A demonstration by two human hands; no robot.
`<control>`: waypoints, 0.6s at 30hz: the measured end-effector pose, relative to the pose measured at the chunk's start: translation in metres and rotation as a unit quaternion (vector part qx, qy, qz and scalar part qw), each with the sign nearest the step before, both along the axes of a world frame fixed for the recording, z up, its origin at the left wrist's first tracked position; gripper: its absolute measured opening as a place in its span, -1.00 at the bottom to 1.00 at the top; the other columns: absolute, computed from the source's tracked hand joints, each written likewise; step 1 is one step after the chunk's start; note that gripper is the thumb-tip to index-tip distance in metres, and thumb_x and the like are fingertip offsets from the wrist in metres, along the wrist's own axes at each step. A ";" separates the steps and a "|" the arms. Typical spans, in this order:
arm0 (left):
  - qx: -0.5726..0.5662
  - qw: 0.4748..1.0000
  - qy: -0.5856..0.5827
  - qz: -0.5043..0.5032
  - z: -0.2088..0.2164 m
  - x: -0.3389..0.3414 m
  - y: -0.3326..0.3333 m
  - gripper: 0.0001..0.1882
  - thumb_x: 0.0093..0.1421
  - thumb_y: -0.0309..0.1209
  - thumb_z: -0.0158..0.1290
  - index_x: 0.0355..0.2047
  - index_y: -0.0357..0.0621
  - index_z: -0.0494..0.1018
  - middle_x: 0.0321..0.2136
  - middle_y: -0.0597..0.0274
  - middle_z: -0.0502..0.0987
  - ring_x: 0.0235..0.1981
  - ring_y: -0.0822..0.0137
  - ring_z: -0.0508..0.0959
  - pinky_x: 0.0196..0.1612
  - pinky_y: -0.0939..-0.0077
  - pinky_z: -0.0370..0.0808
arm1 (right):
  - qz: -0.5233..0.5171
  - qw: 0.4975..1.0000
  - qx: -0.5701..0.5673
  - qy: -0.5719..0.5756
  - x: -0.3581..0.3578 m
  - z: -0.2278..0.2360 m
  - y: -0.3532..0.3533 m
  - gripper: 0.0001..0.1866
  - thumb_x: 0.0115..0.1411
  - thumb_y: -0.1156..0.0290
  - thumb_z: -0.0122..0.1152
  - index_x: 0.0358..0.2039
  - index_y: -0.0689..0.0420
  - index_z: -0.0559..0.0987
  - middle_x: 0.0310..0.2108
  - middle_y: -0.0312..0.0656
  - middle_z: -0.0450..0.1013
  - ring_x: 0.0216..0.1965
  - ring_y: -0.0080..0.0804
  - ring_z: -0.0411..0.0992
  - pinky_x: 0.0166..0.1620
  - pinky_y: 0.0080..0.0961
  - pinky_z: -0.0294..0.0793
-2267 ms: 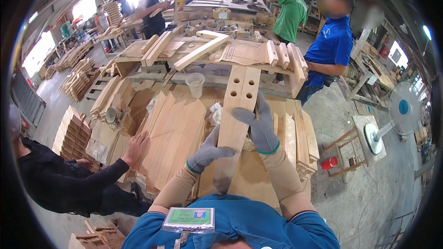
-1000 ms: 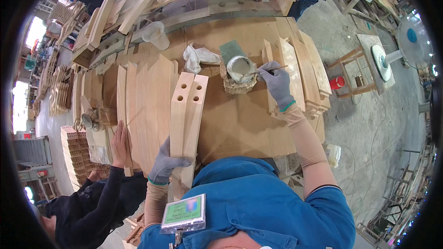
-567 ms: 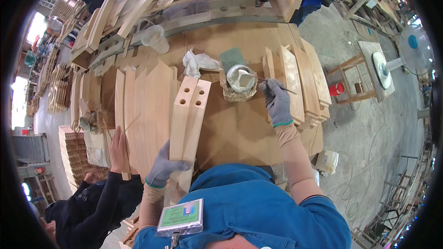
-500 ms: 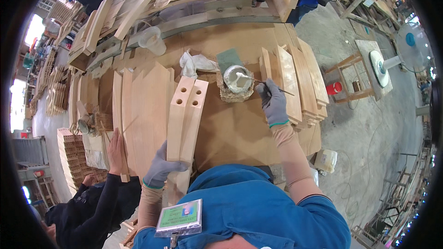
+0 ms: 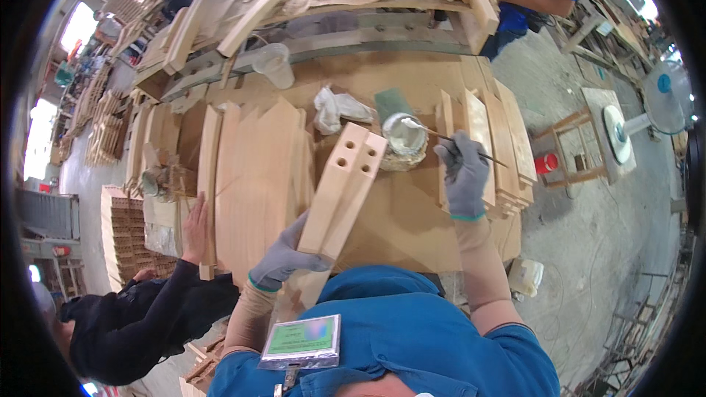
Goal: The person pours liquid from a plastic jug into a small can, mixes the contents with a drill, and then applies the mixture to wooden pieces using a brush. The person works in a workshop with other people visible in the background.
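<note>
My left hand (image 5: 285,259), in a grey glove, is wrapped round a pair of pale wooden bars (image 5: 344,195) lying side by side. Several round holes show in their upper ends, tilted toward the right. My right hand (image 5: 466,176), gloved too, pinches a thin dark stick (image 5: 491,157). Its white-coated tip reaches over the mouth of a pot (image 5: 406,141) of white paste. The pot sits in a rough, crusted holder, with a green sheet (image 5: 391,101) behind it. Crumpled white cloth (image 5: 340,108) lies left of the pot.
Wooden boards (image 5: 257,169) stand in a row on the cardboard-covered table (image 5: 382,231), and more boards (image 5: 507,147) are stacked at right. A plastic cup (image 5: 273,66) is farther back. A co-worker's hand (image 5: 195,229) touches a board at left. A fan (image 5: 625,129) stands right.
The view has shifted, so the table sits farther right and lower. The bars have tilted rightward, their holed ends now close to the pot. Both hands keep their hold.
</note>
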State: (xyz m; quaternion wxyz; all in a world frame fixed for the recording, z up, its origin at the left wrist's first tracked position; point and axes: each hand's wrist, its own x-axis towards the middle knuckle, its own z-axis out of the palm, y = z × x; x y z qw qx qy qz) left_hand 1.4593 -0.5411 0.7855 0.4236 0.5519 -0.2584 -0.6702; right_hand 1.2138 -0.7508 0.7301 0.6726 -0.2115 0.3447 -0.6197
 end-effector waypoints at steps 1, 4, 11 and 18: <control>-0.004 1.000 0.009 -0.005 0.001 -0.001 0.001 0.01 -0.33 -0.58 0.27 0.22 -0.24 0.11 0.05 0.22 0.35 0.10 0.39 0.30 0.13 0.52 0.23 | -0.001 0.999 -0.032 -0.003 0.003 0.024 0.011 -0.91 0.16 0.54 0.12 -0.48 0.19 0.45 -0.46 -0.15 0.49 -0.45 -0.40 0.53 -0.40 -0.52 0.63; -0.023 0.999 0.007 -0.027 0.011 -0.004 0.004 0.03 -0.32 -0.57 0.27 0.24 -0.23 0.08 0.08 0.21 0.32 0.12 0.37 0.28 0.16 0.51 0.19 | 0.026 0.994 -0.102 -0.011 0.018 0.072 0.044 -0.89 0.18 0.58 0.06 -0.50 0.20 0.41 -0.46 -0.10 0.48 -0.45 -0.37 0.53 -0.38 -0.50 0.63; -0.049 0.998 0.012 -0.049 0.023 -0.007 0.011 0.03 -0.30 -0.54 0.28 0.24 -0.25 0.06 0.08 0.19 0.31 0.12 0.37 0.27 0.17 0.49 0.17 | 0.071 0.982 -0.171 0.039 0.027 0.085 0.077 -0.89 0.23 0.57 -0.06 -0.45 0.24 0.40 -0.40 -0.07 0.43 -0.44 -0.40 0.50 -0.35 -0.44 0.59; -0.055 0.997 -0.006 -0.055 0.024 -0.006 0.017 0.03 -0.29 -0.53 0.28 0.24 -0.25 0.05 0.09 0.16 0.30 0.12 0.35 0.27 0.17 0.48 0.16 | 0.074 0.981 -0.178 0.034 0.030 0.078 0.076 -0.94 0.18 0.63 0.00 -0.44 0.24 0.38 -0.32 -0.06 0.43 -0.40 -0.35 0.51 -0.29 -0.42 0.59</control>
